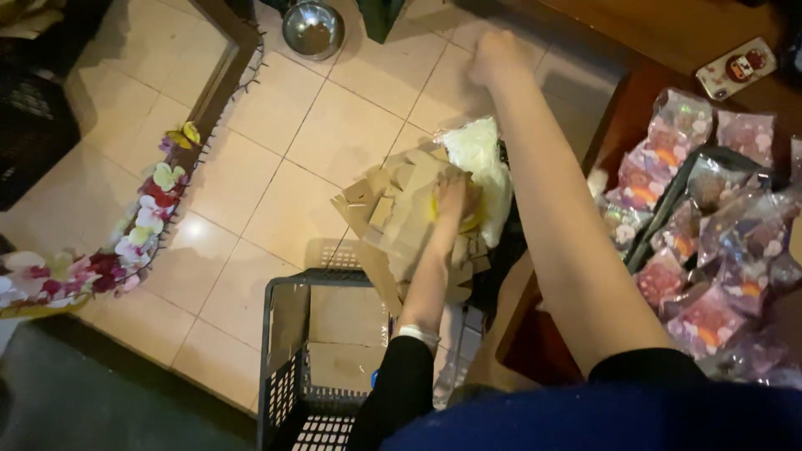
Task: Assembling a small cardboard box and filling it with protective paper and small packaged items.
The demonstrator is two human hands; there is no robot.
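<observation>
1. One arm in a dark sleeve with a pale wristband reaches forward from the bottom edge, above a dark plastic crate [280,367] with slotted walls that stands on the tiled floor [334,134].
2. Its hand, the left hand [449,199], lies on a heap of brown cardboard pieces [399,219] just beyond the crate; the fingers look curled down over the pile, gripping it, though blur hides how tightly.
3. Something yellow [464,224] shows under that hand, and a white plastic bag [480,163] sits against the far side of the cardboard.
4. To the right, a bare limb stretches away across the floor; its end [493,57] is blurred, and whether it is the right hand or a foot, open or closed, I cannot tell.
5. Farther right, many clear packets with pink and orange contents [710,250] lie on a dark wooden worktop [618,117], with a phone in a patterned case [735,68] beyond them.
6. At the left, a garland of artificial flowers [146,221] runs along a frame; at the far top sits a metal bowl [312,29].
</observation>
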